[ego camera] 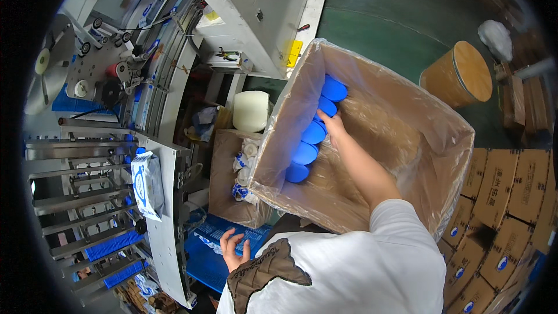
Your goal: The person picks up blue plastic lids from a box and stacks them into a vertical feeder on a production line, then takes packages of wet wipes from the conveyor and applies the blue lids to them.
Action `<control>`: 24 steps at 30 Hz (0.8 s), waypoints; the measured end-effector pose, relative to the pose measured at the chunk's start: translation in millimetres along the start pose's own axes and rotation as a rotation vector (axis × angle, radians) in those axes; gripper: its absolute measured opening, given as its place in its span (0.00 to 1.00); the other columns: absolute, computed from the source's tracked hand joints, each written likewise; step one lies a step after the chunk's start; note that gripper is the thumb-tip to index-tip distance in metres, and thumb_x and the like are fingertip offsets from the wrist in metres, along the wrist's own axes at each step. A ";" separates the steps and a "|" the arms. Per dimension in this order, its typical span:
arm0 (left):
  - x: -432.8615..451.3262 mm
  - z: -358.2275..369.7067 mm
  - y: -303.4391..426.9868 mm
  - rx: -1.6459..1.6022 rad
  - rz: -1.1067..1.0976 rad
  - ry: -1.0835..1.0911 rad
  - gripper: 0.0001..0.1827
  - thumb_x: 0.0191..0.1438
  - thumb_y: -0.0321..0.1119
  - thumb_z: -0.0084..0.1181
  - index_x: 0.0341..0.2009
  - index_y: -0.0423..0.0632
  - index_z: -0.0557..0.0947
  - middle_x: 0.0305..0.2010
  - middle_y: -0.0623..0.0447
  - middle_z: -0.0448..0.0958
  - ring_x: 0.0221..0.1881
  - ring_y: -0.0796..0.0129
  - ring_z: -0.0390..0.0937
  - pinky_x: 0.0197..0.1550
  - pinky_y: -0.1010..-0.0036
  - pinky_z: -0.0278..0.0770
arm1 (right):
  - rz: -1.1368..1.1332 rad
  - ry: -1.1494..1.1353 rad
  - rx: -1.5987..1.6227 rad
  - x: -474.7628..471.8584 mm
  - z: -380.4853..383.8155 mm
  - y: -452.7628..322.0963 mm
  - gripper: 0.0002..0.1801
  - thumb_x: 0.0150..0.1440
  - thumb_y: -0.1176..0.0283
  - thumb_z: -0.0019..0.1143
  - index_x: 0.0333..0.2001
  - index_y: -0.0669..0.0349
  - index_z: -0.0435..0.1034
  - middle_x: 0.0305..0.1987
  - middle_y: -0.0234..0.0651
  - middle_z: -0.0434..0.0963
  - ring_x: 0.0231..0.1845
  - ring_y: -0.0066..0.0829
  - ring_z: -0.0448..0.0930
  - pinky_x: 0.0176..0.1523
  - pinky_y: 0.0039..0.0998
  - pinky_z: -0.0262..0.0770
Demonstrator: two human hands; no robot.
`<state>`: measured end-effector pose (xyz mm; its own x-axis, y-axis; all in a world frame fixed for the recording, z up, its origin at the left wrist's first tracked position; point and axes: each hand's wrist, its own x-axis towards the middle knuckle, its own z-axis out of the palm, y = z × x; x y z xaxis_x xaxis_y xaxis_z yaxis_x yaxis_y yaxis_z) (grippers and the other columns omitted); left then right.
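A large cardboard box lined with clear plastic stands before me. Several blue oval plastic lids lie in an overlapping row along its left inner wall. Reaching into the box, my right hand has its fingers at the upper middle lids; whether it grips one is not clear. My left hand is above a blue plastic crate, fingers apart and holding nothing. On the metal ledge of the machine to the left rests a white and blue wipes packet.
A smaller cardboard box with crumpled packaging adjoins the large box. Machine rails hold stacks of blue lids. A fibre drum stands on the green floor, upper right. Stacked cartons fill the lower right. Pliers lie near the machine cabinet.
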<state>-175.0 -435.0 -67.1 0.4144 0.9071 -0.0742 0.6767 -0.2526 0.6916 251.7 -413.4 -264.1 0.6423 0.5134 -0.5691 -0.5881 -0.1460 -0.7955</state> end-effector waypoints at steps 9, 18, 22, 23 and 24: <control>-13.2 -0.9 -2.6 0.012 -0.011 0.032 0.10 0.45 0.22 0.60 0.36 0.42 0.79 0.50 0.47 0.69 0.40 0.63 0.73 0.40 0.72 0.74 | 0.228 0.017 0.205 20.7 -14.5 -27.8 0.56 0.42 0.39 0.61 0.66 0.61 0.49 0.69 0.42 0.53 0.70 0.40 0.52 0.69 0.43 0.41; -24.9 -11.8 4.3 0.055 -0.074 0.055 0.11 0.44 0.24 0.61 0.36 0.44 0.79 0.49 0.46 0.69 0.40 0.61 0.73 0.40 0.73 0.74 | 0.202 -0.203 0.396 63.3 -39.2 -50.5 0.46 0.41 0.50 0.69 0.61 0.54 0.58 0.61 0.35 0.65 0.60 0.36 0.66 0.61 0.43 0.62; -35.5 -10.9 0.3 0.047 -0.070 0.077 0.12 0.44 0.26 0.62 0.36 0.45 0.80 0.50 0.45 0.69 0.46 0.57 0.73 0.44 0.70 0.74 | 0.187 -0.145 0.330 68.8 -42.3 -47.3 0.40 0.43 0.52 0.68 0.58 0.54 0.62 0.57 0.34 0.69 0.57 0.35 0.69 0.58 0.43 0.66; -34.0 -10.4 0.2 0.061 -0.057 0.077 0.12 0.44 0.26 0.63 0.36 0.45 0.80 0.50 0.45 0.69 0.46 0.56 0.73 0.44 0.69 0.74 | 0.182 -0.133 0.346 80.4 -46.9 -42.4 0.39 0.44 0.52 0.67 0.57 0.54 0.63 0.56 0.34 0.70 0.56 0.35 0.70 0.57 0.43 0.67; -35.0 -10.0 0.3 0.075 -0.054 0.072 0.12 0.43 0.27 0.63 0.36 0.45 0.80 0.50 0.45 0.69 0.47 0.55 0.73 0.45 0.69 0.73 | 0.185 -0.118 0.358 81.1 -43.5 -42.3 0.38 0.44 0.53 0.67 0.56 0.55 0.64 0.55 0.34 0.71 0.55 0.35 0.71 0.56 0.43 0.68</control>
<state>-195.5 -463.4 -57.1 0.3331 0.9412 -0.0562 0.7417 -0.2247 0.6320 350.0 -402.3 -285.6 0.4611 0.6022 -0.6517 -0.8354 0.0471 -0.5476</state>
